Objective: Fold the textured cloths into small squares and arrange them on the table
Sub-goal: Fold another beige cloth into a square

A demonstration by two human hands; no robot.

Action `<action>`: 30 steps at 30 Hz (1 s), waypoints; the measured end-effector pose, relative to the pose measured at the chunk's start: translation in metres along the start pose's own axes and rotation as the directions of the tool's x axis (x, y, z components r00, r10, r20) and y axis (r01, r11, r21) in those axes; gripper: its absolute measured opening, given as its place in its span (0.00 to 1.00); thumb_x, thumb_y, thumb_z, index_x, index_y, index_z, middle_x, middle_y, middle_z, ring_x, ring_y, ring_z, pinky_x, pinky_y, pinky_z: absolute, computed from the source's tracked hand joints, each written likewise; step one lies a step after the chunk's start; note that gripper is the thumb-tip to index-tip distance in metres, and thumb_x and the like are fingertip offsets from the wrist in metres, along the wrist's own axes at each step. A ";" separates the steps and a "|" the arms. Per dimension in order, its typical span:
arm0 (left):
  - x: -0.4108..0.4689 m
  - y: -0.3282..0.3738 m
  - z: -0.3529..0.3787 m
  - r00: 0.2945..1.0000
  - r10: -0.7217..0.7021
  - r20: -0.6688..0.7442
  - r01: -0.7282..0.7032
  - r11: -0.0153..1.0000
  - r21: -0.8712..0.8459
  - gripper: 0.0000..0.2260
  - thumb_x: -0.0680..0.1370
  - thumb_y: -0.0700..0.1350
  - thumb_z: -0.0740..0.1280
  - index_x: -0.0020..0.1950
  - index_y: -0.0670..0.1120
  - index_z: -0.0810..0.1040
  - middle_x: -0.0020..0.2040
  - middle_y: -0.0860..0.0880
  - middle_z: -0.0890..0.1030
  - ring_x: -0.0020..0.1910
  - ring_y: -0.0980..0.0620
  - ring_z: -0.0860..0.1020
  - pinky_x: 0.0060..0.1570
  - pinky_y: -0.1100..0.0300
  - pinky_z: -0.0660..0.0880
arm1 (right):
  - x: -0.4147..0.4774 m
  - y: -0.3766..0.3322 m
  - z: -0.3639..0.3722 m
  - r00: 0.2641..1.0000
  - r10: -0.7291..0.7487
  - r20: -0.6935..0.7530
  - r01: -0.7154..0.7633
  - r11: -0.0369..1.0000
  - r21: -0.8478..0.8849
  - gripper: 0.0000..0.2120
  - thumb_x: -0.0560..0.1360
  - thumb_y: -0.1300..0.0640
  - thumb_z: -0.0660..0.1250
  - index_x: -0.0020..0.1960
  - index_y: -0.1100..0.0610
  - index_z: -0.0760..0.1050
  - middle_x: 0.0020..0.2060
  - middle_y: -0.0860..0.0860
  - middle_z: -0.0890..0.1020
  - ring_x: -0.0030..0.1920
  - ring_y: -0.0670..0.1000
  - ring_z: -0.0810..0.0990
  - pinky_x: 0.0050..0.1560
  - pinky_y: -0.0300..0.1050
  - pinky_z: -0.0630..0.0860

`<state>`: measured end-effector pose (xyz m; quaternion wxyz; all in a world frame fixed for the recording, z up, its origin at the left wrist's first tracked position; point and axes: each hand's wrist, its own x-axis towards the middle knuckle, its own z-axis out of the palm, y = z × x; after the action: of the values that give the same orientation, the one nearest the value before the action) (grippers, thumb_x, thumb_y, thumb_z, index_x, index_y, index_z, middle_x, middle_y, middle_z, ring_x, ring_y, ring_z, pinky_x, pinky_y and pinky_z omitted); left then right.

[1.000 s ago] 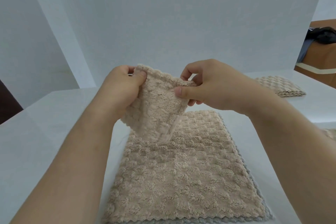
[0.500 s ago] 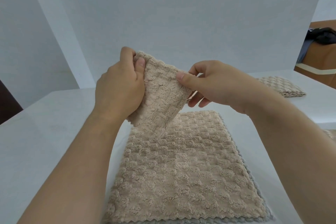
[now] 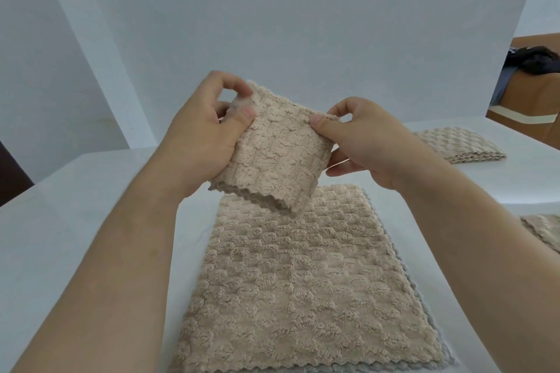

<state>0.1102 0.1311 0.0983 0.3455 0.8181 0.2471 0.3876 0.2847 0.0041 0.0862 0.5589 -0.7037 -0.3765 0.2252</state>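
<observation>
Gripping a folded beige cloth [image 3: 274, 150] above the table [image 3: 75, 221], both hands.

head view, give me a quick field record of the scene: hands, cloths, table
held cloth: beige, folded small, in the air
left hand: pinching its upper left corner
right hand: pinching its upper right corner
flat cloth: beige, spread open on the table under the hands
grey layer: edge shows beneath the flat cloth
folded stack: far right of table
table: white
</observation>
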 end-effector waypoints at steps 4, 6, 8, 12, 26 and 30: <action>-0.001 0.003 0.005 1.000 -0.005 0.019 0.004 0.998 0.059 0.11 0.83 0.44 0.65 0.49 0.56 0.85 0.43 0.56 0.84 0.30 0.51 0.69 0.32 0.61 0.68 | -0.001 0.003 0.005 1.000 0.016 0.022 -0.016 1.000 -0.017 0.16 0.80 0.48 0.70 0.60 0.55 0.70 0.47 0.55 0.82 0.31 0.53 0.86 0.39 0.57 0.86; -0.001 0.000 0.006 0.998 -0.063 0.005 0.063 0.996 0.060 0.12 0.84 0.45 0.64 0.50 0.57 0.86 0.43 0.52 0.84 0.35 0.48 0.71 0.37 0.56 0.70 | -0.001 0.005 0.007 0.998 0.037 0.050 -0.036 0.999 -0.016 0.18 0.80 0.47 0.69 0.63 0.54 0.68 0.49 0.57 0.82 0.35 0.57 0.87 0.40 0.57 0.86; 0.001 -0.002 0.005 0.992 -0.128 -0.014 0.129 0.991 0.029 0.11 0.83 0.47 0.64 0.50 0.57 0.86 0.47 0.40 0.84 0.38 0.46 0.73 0.41 0.51 0.75 | -0.002 0.007 0.010 0.993 0.064 0.098 -0.060 0.997 -0.043 0.21 0.80 0.45 0.67 0.66 0.53 0.65 0.50 0.57 0.83 0.38 0.58 0.88 0.41 0.57 0.86; 0.005 -0.007 0.003 0.952 -0.301 -0.062 0.297 0.953 -0.060 0.09 0.83 0.46 0.65 0.51 0.51 0.85 0.50 0.36 0.85 0.45 0.45 0.81 0.54 0.40 0.81 | -0.006 0.008 0.015 0.976 0.087 0.200 -0.055 0.986 -0.160 0.25 0.81 0.41 0.64 0.71 0.50 0.62 0.49 0.56 0.85 0.39 0.56 0.88 0.46 0.57 0.86; 0.013 -0.017 0.006 0.904 -0.400 -0.152 0.367 0.908 -0.203 0.15 0.80 0.47 0.70 0.65 0.42 0.79 0.56 0.43 0.83 0.51 0.46 0.83 0.45 0.56 0.79 | -0.018 0.010 0.036 0.956 0.019 0.294 0.105 0.911 -0.400 0.31 0.79 0.45 0.67 0.76 0.45 0.56 0.49 0.51 0.84 0.40 0.51 0.87 0.43 0.54 0.86; 0.012 -0.013 0.012 0.906 -0.396 -0.146 0.357 0.903 -0.239 0.15 0.79 0.45 0.71 0.64 0.42 0.79 0.56 0.42 0.83 0.50 0.46 0.84 0.44 0.55 0.81 | -0.018 0.015 0.040 0.974 -0.153 0.166 0.215 0.852 -0.476 0.23 0.81 0.57 0.57 0.75 0.52 0.57 0.44 0.55 0.83 0.37 0.56 0.84 0.40 0.56 0.83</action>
<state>0.1251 0.1432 0.0880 0.4720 0.6731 0.3914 0.4135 0.2487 0.0136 0.0588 0.3565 -0.7681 -0.5204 0.1100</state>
